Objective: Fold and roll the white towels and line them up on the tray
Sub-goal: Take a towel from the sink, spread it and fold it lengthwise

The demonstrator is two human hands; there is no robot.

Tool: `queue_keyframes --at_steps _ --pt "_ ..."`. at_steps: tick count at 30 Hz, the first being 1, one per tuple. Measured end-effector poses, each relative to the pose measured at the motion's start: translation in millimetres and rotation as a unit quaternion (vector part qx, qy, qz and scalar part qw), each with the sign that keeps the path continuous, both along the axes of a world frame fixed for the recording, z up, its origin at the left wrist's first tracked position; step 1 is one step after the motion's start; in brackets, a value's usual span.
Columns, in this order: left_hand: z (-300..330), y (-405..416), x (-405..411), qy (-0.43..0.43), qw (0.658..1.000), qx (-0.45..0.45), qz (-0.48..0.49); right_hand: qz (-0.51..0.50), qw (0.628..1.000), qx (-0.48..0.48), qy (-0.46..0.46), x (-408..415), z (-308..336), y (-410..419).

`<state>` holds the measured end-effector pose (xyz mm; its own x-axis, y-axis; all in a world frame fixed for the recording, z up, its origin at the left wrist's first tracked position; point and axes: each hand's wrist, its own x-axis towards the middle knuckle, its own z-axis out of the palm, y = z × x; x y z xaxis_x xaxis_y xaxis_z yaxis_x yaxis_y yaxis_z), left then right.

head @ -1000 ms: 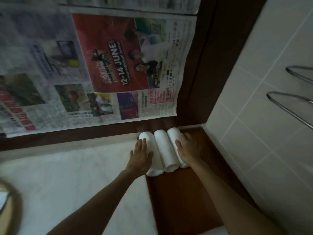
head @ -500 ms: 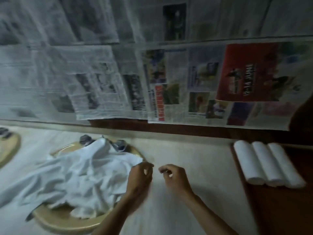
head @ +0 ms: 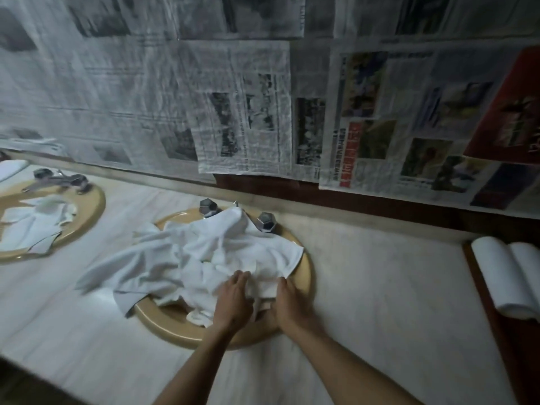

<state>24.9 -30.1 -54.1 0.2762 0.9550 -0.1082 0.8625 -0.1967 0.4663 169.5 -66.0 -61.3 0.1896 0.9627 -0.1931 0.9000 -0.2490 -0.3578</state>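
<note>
Towel pile (head: 187,258) in sink (head: 306,285) — rolled towels (head: 508,279) right, on tray (head: 482,290)

I see one head view, looking forward and down from close above my fingers (head: 238,283). It faces the papered wall (head: 175,92) beyond them.

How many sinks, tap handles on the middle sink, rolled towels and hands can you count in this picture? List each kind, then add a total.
Sinks: 2 (middle sink, left sink)
Tap handles: 2 ()
Rolled towels in view: 2 ()
Hands: 2 (left hand, right hand)
Total: 8
</note>
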Motion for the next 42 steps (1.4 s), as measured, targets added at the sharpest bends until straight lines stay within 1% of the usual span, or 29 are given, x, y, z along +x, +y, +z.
queue_keyframes --at_steps 1,3,4,5,6,8,10,12,13,15,17,19,20,21,22,24,25,26,27,28,29,30,31,33,34,35,37,39,42 --pt "0 -2 1 -0.013 1.0 -0.016 0.002 -0.012 1.0 -0.006 0.017 1 3 -1" --pt "-1 -5 -1 -0.034 0.999 -0.026 0.016 -0.073 0.992 0.025 0.099 2 2 0" --pt "-1 -5 -3 -0.043 0.999 -0.018 0.025 -0.104 0.987 0.06 0.106 4 6 1" --pt "0 -7 -4 -0.052 0.998 -0.003 0.036 -0.122 0.98 0.084 0.136 4 7 2" --pt "1 -8 -6 -0.065 0.997 0.02 0.044 -0.118 0.97 0.116 0.178 4 14 0" --pt "7 -12 -5 -0.107 0.99 0.068 0.057 -0.12 0.942 0.165 0.266 12 27 -7" --pt "16 -13 -1 -0.129 0.984 0.106 0.066 -0.126 0.918 0.199 0.32 24 43 -21" --pt "26 -13 3 -0.096 0.987 0.121 0.05 -0.151 0.897 0.21 0.36 41 49 -35" --pt "32 -16 7 -0.074 0.991 0.11 0.035 -0.166 0.883 0.211 0.385 50 55 -46" --pt "41 -18 12 -0.019 0.999 0.048 -0.006 -0.172 0.872 0.208 0.408 69 61 -61" --pt "54 -29 20 0.048 0.997 -0.003 -0.06 -0.174 0.872 0.217 0.403 89 69 -80" --pt "67 -45 31 0.114 0.987 0.007 -0.115 -0.183 0.88 0.228 0.375 109 78 -100" --pt "72 -54 38 0.137 0.98 0.015 -0.144 -0.196 0.886 0.217 0.359 121 80 -110" --pt "76 -64 45 0.132 0.975 0.012 -0.175 -0.204 0.897 0.198 0.338 134 80 -119" --pt "80 -71 53 0.107 0.971 -0.013 -0.215 -0.209 0.913 0.161 0.313 148 82 -125" --pt "86 -92 70 0.022 0.951 -0.086 -0.295 -0.208 0.946 0.066 0.238 177 85 -137" --pt "86 -105 81 -0.024 0.941 -0.097 -0.322 -0.227 0.952 0.041 0.203 191 88 -144" --pt "87 -116 93 -0.076 0.939 -0.086 -0.324 -0.256 0.952 0.043 0.164 203 95 -149" --pt "85 -124 104 -0.129 0.944 -0.063 -0.298 -0.288 0.944 0.076 0.14 215 97 -151" --pt "82 -131 113 -0.17 0.951 -0.042 -0.254 -0.315 0.933 0.115 0.133 222 100 -154" --pt "77 -136 119 -0.188 0.959 -0.031 -0.208 -0.331 0.926 0.128 0.13 224 99 -158" --pt "70 -138 120 -0.179 0.967 -0.03 -0.177 -0.333 0.929 0.113 0.114 222 97 -162" --pt "62 -139 116 -0.15 0.974 -0.024 -0.168 -0.325 0.939 0.077 0.081 216 91 -170" --pt "40 -138 98 -0.072 0.979 -0.009 -0.193 -0.288 0.958 0.001 0.014 192 65 -190" --pt "30 -139 87 -0.037 0.978 -0.004 -0.205 -0.284 0.958 -0.03 0.007 177 50 -201" --pt "21 -142 79 0.004 0.977 -0.003 -0.215 -0.305 0.951 -0.044 0.027 162 36 -213" --pt "10 -151 70 0.074 0.971 -0.009 -0.229 -0.392 0.916 -0.025 0.077 134 14 -231" --pt "6 -158 71 0.092 0.967 -0.005 -0.238 -0.45 0.887 0.022 0.099 116 3 -237" --pt "3 -165 77 0.085 0.968 0.005 -0.236 -0.506 0.844 0.099 0.152 109 1 -241"
